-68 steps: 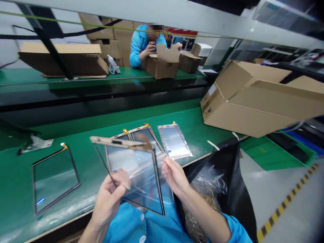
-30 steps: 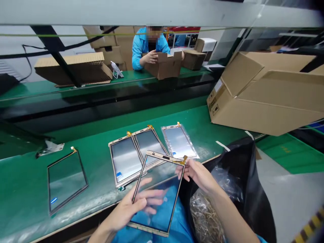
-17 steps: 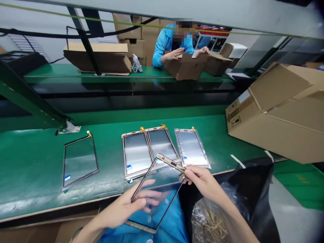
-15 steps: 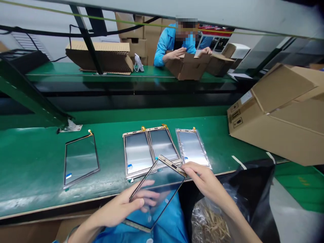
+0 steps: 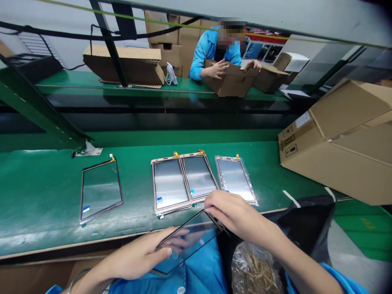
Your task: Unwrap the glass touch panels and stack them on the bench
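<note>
Panel (image 5: 193,241), edges gripped by left hand (image 5: 145,253) and right hand (image 5: 228,208), tilts near edge of bench (image 5: 137,183).

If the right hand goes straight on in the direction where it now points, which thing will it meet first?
Leaving aside the held glass, the right hand would probably meet the right panel of the middle pair; depth is unclear, so it might pass above.

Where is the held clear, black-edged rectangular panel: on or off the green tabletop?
Off: the left hand and right hand hold the panel, blue clothing showing through it.
</note>
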The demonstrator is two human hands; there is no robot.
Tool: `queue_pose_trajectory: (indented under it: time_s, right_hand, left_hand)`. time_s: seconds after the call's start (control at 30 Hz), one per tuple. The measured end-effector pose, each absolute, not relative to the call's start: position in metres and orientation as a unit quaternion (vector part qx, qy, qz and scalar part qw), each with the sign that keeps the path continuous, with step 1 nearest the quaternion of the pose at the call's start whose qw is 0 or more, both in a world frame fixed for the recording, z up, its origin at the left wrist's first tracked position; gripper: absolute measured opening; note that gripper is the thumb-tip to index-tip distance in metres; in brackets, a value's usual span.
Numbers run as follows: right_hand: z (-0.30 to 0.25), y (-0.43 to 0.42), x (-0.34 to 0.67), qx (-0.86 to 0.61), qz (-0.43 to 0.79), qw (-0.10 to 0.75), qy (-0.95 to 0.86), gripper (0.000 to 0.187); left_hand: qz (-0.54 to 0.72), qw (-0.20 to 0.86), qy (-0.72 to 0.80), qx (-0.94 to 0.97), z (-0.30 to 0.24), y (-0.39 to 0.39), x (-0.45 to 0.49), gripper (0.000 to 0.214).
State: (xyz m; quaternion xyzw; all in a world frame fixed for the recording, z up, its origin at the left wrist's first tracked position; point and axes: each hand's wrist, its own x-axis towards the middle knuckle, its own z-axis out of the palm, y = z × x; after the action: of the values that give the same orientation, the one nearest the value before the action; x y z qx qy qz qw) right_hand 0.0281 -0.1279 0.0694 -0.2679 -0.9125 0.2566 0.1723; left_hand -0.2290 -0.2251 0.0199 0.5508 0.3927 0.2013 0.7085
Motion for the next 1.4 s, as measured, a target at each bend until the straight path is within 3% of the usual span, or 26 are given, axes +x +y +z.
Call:
queue_pose_trajectory:
  time_s: [0.27, 0.43, 0.5, 0.57, 0.73, 0.8, 0.9, 1.0, 1.1, 1.17, 1.27, 1.4]
  right_hand:
    - [0.073, -0.132, 0.025, -0.243, 0.203, 0.17, -0.933, 0.022]
    - [0.055, -0.136, 0.026, -0.203, 0.001, 0.289, -0.936, 0.016]
    - [0.051, -0.143, 0.033, -0.2, -0.017, 0.341, -0.918, 0.013]
    - [0.052, -0.155, 0.044, -0.238, 0.054, 0.386, -0.889, 0.013]
    - [0.07, -0.192, 0.081, -0.346, 0.44, 0.455, -0.692, 0.011]
    - [0.075, -0.195, 0.091, -0.39, 0.439, 0.515, -0.625, 0.008]
    - [0.075, -0.182, 0.086, -0.443, 0.287, 0.59, -0.611, 0.011]
    - [0.07, -0.159, 0.062, -0.409, 0.184, 0.48, -0.753, 0.011]
    - [0.068, -0.142, 0.036, -0.322, 0.166, 0.303, -0.881, 0.013]
    - [0.072, -0.137, 0.026, -0.288, 0.171, 0.228, -0.914, 0.012]
    - [0.079, -0.136, 0.022, -0.279, 0.178, 0.154, -0.931, 0.012]
    - [0.083, -0.137, 0.023, -0.271, 0.166, 0.126, -0.94, 0.015]
  left_hand:
    - [0.232, 0.616, 0.44, 0.611, 0.014, -0.231, -0.238, 0.045]
    - [0.228, 0.751, 0.36, 0.504, 0.017, -0.228, -0.232, 0.045]
    - [0.229, 0.811, 0.311, 0.439, 0.015, -0.224, -0.232, 0.046]
    - [0.237, 0.842, 0.282, 0.394, 0.012, -0.218, -0.235, 0.049]
    - [0.265, 0.859, 0.268, 0.345, 0.009, -0.205, -0.248, 0.052]
    - [0.267, 0.857, 0.268, 0.35, 0.011, -0.204, -0.25, 0.051]
    - [0.25, 0.838, 0.292, 0.388, 0.016, -0.207, -0.247, 0.048]
    - [0.229, 0.799, 0.333, 0.446, 0.021, -0.212, -0.239, 0.046]
    - [0.212, 0.765, 0.353, 0.495, 0.025, -0.218, -0.234, 0.045]
    - [0.204, 0.746, 0.366, 0.518, 0.029, -0.22, -0.233, 0.044]
    - [0.193, 0.698, 0.401, 0.562, 0.032, -0.223, -0.236, 0.044]
    - [0.205, 0.644, 0.431, 0.598, 0.033, -0.223, -0.239, 0.044]
